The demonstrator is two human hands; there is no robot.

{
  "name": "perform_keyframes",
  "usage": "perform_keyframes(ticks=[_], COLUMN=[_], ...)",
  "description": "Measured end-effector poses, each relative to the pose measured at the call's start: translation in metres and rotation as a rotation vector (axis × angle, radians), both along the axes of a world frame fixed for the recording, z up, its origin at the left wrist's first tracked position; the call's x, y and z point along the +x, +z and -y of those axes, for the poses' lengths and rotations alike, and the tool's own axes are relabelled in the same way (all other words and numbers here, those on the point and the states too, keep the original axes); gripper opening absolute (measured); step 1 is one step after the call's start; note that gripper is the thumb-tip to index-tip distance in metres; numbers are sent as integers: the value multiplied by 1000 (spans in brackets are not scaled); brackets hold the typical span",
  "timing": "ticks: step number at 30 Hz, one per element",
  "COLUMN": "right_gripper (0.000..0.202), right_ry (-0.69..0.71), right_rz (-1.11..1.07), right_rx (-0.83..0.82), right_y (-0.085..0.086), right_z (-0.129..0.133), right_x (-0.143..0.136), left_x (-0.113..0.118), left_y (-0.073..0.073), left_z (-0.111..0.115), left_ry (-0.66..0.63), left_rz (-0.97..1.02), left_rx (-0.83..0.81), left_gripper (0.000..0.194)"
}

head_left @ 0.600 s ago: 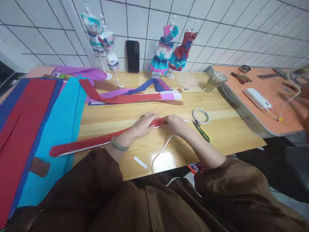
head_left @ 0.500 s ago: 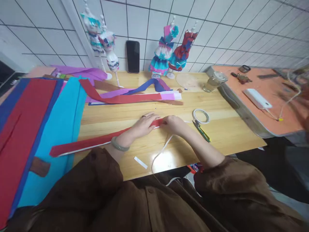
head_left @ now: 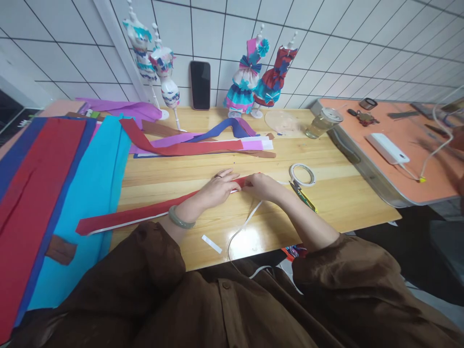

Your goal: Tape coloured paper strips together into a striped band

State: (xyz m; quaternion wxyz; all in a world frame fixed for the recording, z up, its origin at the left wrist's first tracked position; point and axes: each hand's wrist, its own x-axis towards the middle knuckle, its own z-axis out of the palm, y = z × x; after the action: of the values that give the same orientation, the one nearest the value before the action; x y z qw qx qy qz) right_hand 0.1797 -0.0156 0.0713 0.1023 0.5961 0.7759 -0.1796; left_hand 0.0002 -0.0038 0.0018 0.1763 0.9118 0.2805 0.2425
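A long red crepe paper strip (head_left: 134, 217) lies slantwise across the wooden table, with a narrow white tape band along its near edge. My left hand (head_left: 216, 189), with a ring and a bracelet, is on the strip toward its right end; thumb and fingers take it from either side. My right hand (head_left: 261, 186) is closed over the strip's right end, fingertips pinching it close to my left thumb. From under that hand a thin white band (head_left: 246, 223) curls down over the table edge. What lies beneath the right palm is hidden.
Right of my hands lie a tape roll (head_left: 302, 175) and thread snips (head_left: 305, 198). A short white piece (head_left: 211, 244) lies near the front edge. Coloured paper sheets (head_left: 97, 183) cover the left side. Behind stand small dressed mannequins (head_left: 243, 82), a phone (head_left: 200, 85) and a cup (head_left: 324, 122).
Both hands stay at the strip's right end. My left fingers shift slightly right, closer to my right hand. The view shifts a little; other things keep their places.
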Motion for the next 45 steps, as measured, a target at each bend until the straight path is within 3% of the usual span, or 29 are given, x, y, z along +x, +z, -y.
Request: perform_keyframes(ticks=[9, 20, 26, 32, 36, 40, 45], right_gripper=[24, 15, 45, 40, 48, 57, 46], right_ry=[-11, -81, -170, -155, -200, -210, -311], right_rz=[-120, -228, -279, -289, -332, -356, -454], right_rx=[-29, -27, -25, 1, -42, 36, 142], right_y=[7, -1, -2, 2, 2, -1, -1], right_z=[2, 0, -3, 0, 0, -1, 3], right_x=[7, 12, 22, 26, 30, 39, 60], left_x=[0, -1, -1, -2, -2, -2, -2], left_y=[-3, -1, -5, -8, -7, -8, -12], left_z=[-2, 1, -1, -2, -2, -2, -4], left_ry=[34, 2, -5, -3, -2, -2, 1], left_rz=[15, 24, -1, 2, 4, 17, 22], left_rx=[-26, 0, 53, 63, 52, 36, 36], left_gripper=[35, 28, 28, 31, 32, 32, 33])
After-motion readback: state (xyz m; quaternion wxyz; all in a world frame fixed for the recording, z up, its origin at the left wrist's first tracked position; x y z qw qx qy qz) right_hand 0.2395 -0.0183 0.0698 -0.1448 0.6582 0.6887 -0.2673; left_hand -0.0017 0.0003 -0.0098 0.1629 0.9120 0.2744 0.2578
